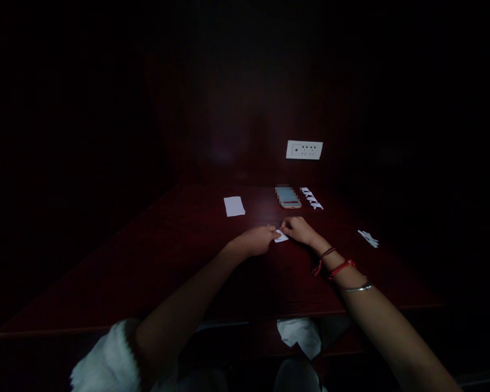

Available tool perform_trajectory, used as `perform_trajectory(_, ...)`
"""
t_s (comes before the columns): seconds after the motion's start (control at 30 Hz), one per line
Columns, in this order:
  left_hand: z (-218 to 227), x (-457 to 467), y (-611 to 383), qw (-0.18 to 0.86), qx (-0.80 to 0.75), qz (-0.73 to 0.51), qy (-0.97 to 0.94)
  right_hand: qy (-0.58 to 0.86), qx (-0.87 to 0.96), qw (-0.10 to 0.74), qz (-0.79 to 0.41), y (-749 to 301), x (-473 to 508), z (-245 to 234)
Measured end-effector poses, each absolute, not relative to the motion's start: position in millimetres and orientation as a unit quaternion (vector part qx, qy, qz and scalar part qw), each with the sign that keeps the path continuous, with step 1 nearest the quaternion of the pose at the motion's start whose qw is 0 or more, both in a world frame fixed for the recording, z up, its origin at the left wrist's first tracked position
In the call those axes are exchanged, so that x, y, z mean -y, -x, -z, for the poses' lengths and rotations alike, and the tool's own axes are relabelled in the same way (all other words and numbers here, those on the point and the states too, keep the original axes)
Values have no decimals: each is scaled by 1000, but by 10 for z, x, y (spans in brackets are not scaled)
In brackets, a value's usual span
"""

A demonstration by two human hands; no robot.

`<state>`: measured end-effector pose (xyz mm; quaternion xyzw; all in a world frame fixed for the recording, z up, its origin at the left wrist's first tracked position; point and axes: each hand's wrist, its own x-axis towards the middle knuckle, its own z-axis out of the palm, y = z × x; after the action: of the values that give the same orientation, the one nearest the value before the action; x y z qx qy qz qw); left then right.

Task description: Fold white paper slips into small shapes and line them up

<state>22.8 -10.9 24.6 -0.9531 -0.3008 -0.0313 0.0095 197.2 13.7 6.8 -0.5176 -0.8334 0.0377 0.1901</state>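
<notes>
On a dark red wooden table (147, 272), both of my hands meet at a small white piece of paper (281, 237). My left hand (256, 240) is closed, its fingertips pinching the paper's left edge. My right hand (298, 230) is closed too and pinches the paper from the right. Red string bracelets and a silver bangle (359, 287) sit on my right wrist. The paper lies low against the tabletop and is mostly covered by my fingers.
A white paper sheet (234, 206) lies behind my left hand. A phone (288, 197) sits further back, with a row of small folded paper pieces (311, 198) to its right and more (368, 238) near the right edge. A wall socket (304, 149) is behind. Crumpled paper (300, 335) lies below the table's front edge.
</notes>
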Motion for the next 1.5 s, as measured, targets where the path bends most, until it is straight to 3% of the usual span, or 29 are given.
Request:
perform_trajectory(0.33,-274,143,-256,5,328,26,944,541,813,207,-65,-1937,-127,-77)
perform_trajectory(0.5,-282,115,-210,-1,325,36,945,449,853,263,-20,-1999,-51,-155)
perform_trajectory(0.63,-286,29,-120,-25,296,37,954,370,904,214,-31,-2052,-16,-201)
perform_trajectory(0.9,-268,-90,-48,-47,258,50,964,349,924,156,-23,-2047,2,-209)
perform_trajectory(1.3,-265,-32,-28,-27,259,70,963,412,905,93,40,-2035,140,-305)
perform_trajectory(1.5,-258,-40,-25,-14,263,68,962,417,899,128,35,-2109,148,-327)
